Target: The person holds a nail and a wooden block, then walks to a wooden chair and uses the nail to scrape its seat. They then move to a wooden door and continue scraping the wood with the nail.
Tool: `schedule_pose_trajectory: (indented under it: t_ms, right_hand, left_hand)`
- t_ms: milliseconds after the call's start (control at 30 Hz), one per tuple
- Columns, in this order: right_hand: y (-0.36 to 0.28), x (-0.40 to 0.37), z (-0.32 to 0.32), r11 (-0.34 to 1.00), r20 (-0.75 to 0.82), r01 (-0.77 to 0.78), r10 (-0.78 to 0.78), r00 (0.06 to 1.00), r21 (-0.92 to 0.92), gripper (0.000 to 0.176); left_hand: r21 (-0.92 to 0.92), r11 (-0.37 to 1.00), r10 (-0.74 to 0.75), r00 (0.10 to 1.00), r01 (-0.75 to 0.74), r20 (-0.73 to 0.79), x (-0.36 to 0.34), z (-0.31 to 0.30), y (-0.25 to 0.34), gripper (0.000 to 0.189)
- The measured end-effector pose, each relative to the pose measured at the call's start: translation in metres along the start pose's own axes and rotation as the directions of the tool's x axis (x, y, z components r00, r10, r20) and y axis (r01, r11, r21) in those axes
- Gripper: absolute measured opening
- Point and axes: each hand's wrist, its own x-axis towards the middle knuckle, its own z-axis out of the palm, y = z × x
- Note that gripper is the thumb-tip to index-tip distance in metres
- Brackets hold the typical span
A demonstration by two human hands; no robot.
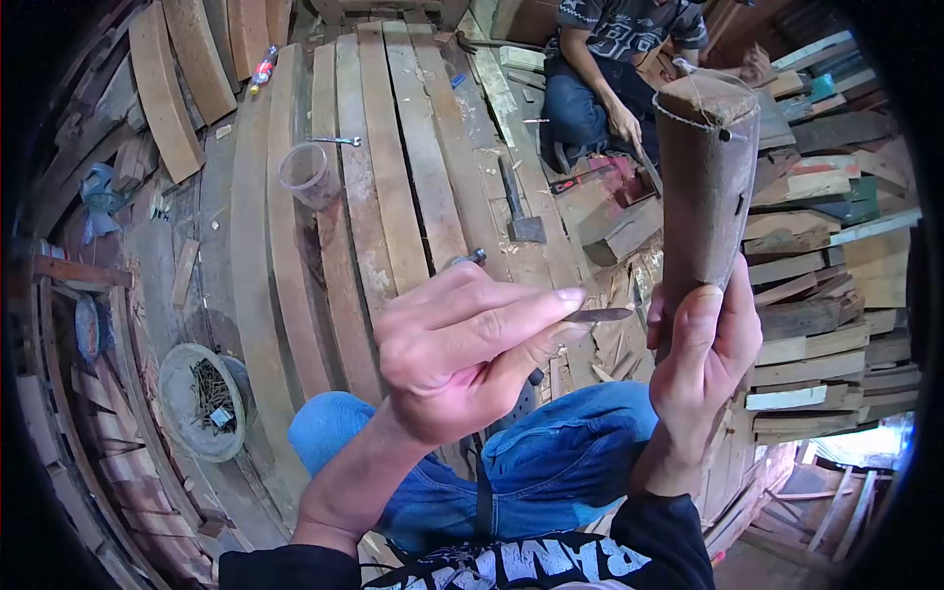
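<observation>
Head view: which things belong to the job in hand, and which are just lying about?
In hand:
Left hand: small dark pointed piece
Right hand: wooden block, cord or wire around its upper end

Lying about, apparently:
wrench
clear plastic tub
bucket of what look like nails
drink bottle

co-worker (629,37) cut off at top, shirt print (511,565) at btm, pointed pc (602,316) partly hidden
</observation>
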Motion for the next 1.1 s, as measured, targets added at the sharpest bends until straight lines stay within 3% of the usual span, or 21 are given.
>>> schedule_pose_trajectory:
  t_ms: [1100]
  right_hand:
    - [0.002, 0.002, 0.003, 1.0, 0.041, 0.013, -0.013, 0.999, -0.018, 0.037]
  left_hand:
    - [0.056, 0.998, 0.013, 1.0, -0.012, -0.017, 0.0012, -0.0018, -0.0042, 0.028]
